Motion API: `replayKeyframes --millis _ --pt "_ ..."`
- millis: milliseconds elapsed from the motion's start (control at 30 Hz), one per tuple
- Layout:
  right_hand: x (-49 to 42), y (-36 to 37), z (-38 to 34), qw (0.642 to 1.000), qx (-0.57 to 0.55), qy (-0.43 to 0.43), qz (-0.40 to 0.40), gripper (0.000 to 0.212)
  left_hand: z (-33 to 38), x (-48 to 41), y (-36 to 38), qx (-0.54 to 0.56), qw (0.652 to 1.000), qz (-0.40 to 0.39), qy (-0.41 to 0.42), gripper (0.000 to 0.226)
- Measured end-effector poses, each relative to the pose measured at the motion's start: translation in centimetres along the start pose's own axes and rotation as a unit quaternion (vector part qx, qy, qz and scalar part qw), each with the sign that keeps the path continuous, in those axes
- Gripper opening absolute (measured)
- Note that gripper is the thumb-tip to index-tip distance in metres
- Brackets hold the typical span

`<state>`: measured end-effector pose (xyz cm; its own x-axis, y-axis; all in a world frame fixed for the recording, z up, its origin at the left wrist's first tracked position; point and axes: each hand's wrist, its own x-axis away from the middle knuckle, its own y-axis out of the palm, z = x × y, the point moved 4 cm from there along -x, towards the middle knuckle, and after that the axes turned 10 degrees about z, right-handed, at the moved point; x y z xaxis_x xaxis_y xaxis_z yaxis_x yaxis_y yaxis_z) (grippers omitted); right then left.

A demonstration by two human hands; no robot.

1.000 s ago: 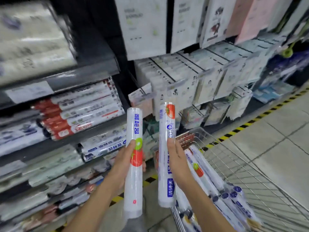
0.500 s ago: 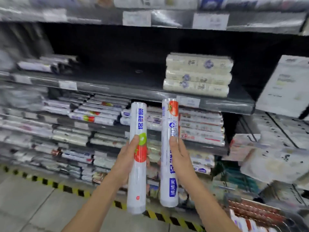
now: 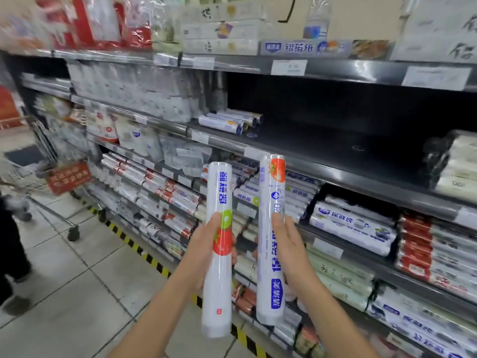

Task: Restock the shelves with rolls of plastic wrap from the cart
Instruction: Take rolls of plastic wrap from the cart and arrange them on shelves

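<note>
the person holds two rolls of plastic wrap upright in front of the store shelves, one in each grip. the left grip (image 3: 204, 245) is wrapped round the middle of the left roll (image 3: 219, 192), thumb lying on the front by the green and red fruit print, fingertips (image 3: 233, 245) showing past the roll's right edge. about half of that roll stands above the grip and the rest hangs below it, near the forearm. the right grip (image 3: 293, 245) is closed round the right roll (image 3: 271, 200) at about the same height, thumb pointing up along the roll's right side and the fingers behind it, with one tip just showing at the left edge. this roll has a tomato picture at its top end and a blue label near its bottom end. the two rolls stand side by side, nearly parallel, with a narrow gap between them and not touching.

behind and above the rolls runs a dark shelf (image 3: 322, 143) with a small pile of rolls (image 3: 232, 121) lying on its left part. the shelves lower down are packed with rolls lying flat in stacks (image 3: 353, 226). a yellow-and-black stripe (image 3: 154, 264) runs along the tiled floor (image 3: 64, 293) at the foot of the shelves. to the far left stands a shopping cart (image 3: 38, 161) with a red sign (image 3: 68, 177), and part of another person (image 3: 10, 241), blurred.
</note>
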<state>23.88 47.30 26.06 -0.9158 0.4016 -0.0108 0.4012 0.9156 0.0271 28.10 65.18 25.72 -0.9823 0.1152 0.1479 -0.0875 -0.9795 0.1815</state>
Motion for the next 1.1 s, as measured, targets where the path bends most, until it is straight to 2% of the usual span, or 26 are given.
replayKeyframes --millis 133,233,367,467,600,700,833,1000,1100 --pt "-2.0 4.6 -0.2 1.0 0.004 0.001 -0.017 0.071 1.3 -3.0 -3.3 -0.012 1.0 0.014 0.01 0.054" --pt "-3.9 6.3 -0.2 1.0 0.002 0.003 -0.02 0.064 1.9 -5.7 -4.1 -0.014 1.0 0.015 -0.002 0.055" --pt "-7.4 7.7 -0.2 1.0 0.002 0.002 -0.024 0.066 2.1 -10.0 -4.4 -0.006 1.0 0.017 -0.002 0.058" --pt "-10.4 8.3 -0.7 0.999 -0.007 0.0 -0.033 0.049 2.5 -13.7 -4.0 -0.001 1.0 0.019 -0.006 0.067" --pt "-14.8 9.0 -1.3 1.0 -0.017 -0.001 -0.027 0.044 3.3 -18.0 -2.8 0.012 1.0 -0.002 0.009 0.061" --pt "-17.9 9.3 -1.4 1.0 -0.019 0.006 -0.01 0.039 4.0 -21.1 -1.9 0.011 1.0 -0.011 0.019 0.066" --pt "-20.8 8.8 -1.8 1.0 -0.01 0.011 0.01 0.044 4.3 -25.2 -0.5 -0.002 1.0 -0.022 0.012 0.067" --pt "-23.8 7.9 -2.6 0.998 0.043 0.001 0.052 0.039 4.4 -30.1 1.0 0.001 0.998 -0.061 0.001 0.066" --pt "-25.6 7.4 -4.2 0.987 0.14 -0.029 0.079 0.038 5.1 -32.6 1.8 -0.007 0.995 -0.102 0.006 0.064"
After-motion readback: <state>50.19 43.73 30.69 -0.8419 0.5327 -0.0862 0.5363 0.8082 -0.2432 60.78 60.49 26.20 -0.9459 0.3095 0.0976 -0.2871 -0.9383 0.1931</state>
